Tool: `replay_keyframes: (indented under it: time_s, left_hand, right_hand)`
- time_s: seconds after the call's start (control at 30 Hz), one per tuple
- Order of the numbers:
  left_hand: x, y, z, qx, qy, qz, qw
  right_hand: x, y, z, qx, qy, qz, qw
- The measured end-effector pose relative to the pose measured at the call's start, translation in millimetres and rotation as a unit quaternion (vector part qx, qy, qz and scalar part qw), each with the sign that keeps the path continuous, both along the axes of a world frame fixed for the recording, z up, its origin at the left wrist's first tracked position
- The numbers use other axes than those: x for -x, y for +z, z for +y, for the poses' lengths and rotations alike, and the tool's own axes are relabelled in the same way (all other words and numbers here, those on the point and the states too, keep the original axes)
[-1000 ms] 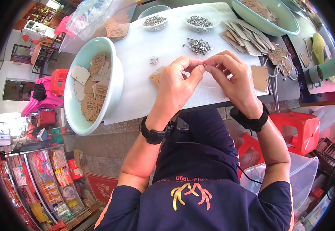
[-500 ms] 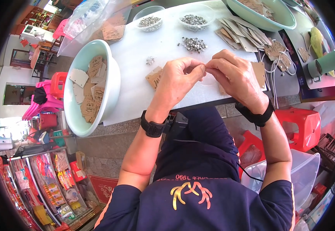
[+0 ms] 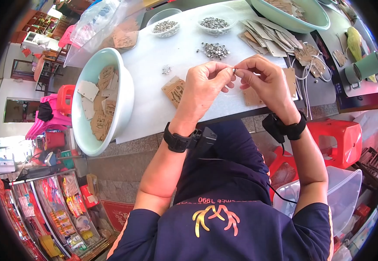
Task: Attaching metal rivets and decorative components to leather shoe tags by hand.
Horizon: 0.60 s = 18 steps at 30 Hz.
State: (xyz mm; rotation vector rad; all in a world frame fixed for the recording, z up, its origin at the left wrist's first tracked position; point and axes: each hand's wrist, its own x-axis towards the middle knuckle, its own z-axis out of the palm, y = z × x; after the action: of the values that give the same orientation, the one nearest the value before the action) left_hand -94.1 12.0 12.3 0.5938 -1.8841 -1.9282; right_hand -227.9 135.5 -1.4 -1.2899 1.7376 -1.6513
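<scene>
Above the white-covered table [image 3: 145, 104], the fingertips of both my hands meet around a small shiny metal piece [image 3: 234, 71]. My left hand [image 3: 203, 89] is closed in a pinch at its left side, and my right hand [image 3: 270, 85] pinches it from the right. Fingers partly hide the piece, so its exact kind cannot be made out. A brown printed card [image 3: 173, 90] lies beside my left hand. Plain brown cards [image 3: 252, 97] lie partly under my right hand. Beyond the hands is a loose pile of small silver metal pieces [image 3: 215, 51], with a smaller cluster [image 3: 166, 69] to its left.
Two clear tubs of metal pieces [image 3: 165, 26] [image 3: 215, 23] stand at the back. A pale green basin [image 3: 126, 87] with cards is at left; another basin [image 3: 291, 22] is far right. Stacked cards [image 3: 270, 37], white cords [image 3: 303, 87] and a green cup [image 3: 369, 67] lie right.
My hands have turned slightly and my right hand's fingers have opened out a little, so the small metal piece now shows between the fingertips. The view has shifted slightly.
</scene>
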Motion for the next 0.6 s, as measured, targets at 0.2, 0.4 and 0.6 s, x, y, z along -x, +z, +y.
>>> replay_keyframes:
  time_s: [0.2,0.4,0.6]
  left_hand:
    - [4,-4,-1,-0.011,-0.007,0.001,1.000]
    - [5,-12,-4,-0.074,-0.013,0.012,0.997]
    - [7,-10,-2,-0.120,-0.009,0.009,0.993]
  right_hand:
    - [5,-1,5,-0.047,0.035,-0.178,0.982]
    - [6,-2,5,-0.050,0.055,-0.211,0.975]
    - [13,0,8,-0.066,0.060,-0.269,0.959]
